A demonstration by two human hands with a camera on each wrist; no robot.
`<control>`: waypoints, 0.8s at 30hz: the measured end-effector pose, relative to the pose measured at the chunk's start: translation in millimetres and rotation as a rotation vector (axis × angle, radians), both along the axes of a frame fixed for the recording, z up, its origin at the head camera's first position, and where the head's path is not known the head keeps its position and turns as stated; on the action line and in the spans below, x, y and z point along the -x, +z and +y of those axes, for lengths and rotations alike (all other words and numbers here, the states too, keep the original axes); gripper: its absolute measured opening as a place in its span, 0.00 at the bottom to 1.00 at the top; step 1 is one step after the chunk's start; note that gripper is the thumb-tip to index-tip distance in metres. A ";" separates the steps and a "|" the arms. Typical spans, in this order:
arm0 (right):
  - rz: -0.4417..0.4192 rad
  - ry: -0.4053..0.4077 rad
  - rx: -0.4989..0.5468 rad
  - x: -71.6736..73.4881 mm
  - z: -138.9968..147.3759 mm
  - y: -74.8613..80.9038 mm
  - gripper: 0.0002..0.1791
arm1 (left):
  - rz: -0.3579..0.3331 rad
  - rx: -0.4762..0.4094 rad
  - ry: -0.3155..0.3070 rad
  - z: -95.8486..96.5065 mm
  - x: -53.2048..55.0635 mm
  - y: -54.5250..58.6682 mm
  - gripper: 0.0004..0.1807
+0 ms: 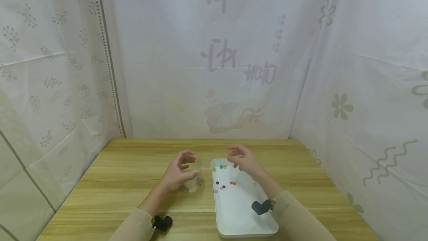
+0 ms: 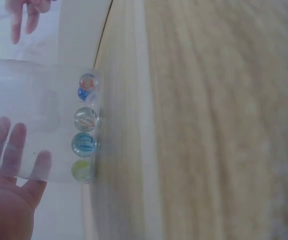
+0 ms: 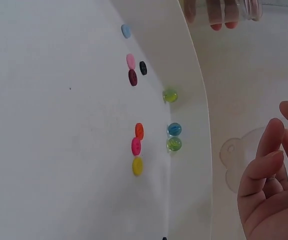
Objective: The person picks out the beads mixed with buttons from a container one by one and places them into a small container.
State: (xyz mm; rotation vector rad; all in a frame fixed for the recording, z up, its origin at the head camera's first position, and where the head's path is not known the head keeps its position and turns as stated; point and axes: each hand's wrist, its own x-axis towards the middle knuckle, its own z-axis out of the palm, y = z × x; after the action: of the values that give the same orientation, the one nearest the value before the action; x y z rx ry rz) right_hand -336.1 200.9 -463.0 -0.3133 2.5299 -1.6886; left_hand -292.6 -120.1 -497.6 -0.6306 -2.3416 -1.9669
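My left hand grips a clear plastic cup standing on the table, thumb and fingers wrapped round its side. Several glass marbles lie at the cup's bottom in the left wrist view. Over the far right part of a white tray, my right hand hovers with loosely bent fingers and nothing between them. Against the tray's far wall rest two green marbles and a blue marble. Small colored buttons, among them a yellow button and a black button, are scattered on the tray floor.
The wooden table carries both cup and tray, the tray right of the cup. Printed curtains enclose the back and both sides. A black wrist camera sits on the left wrist, another camera on the right.
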 end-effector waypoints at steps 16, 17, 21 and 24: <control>-0.076 -0.008 -0.170 -1.8 -2.1 -16.8 0.25 | 0.003 0.005 -0.001 -0.4 0.7 0.3 0.38; -0.079 -0.006 -0.179 -1.4 -3.7 -18.6 0.24 | 0.002 0.003 -0.001 -0.4 0.4 0.8 0.38; -0.090 0.006 -0.208 0.2 -10.8 -25.0 0.21 | 0.002 0.005 -0.002 -0.4 -0.1 0.8 0.39; -0.090 0.017 -0.225 0.8 -15.6 -28.8 0.20 | 0.006 0.008 -0.005 -0.4 0.3 -0.4 0.38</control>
State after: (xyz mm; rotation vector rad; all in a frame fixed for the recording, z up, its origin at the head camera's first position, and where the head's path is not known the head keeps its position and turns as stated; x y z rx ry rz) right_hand -336.8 185.3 -491.8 -0.2345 2.6087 -1.3617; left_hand -292.9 -120.4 -498.0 -0.6422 -2.3478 -1.9555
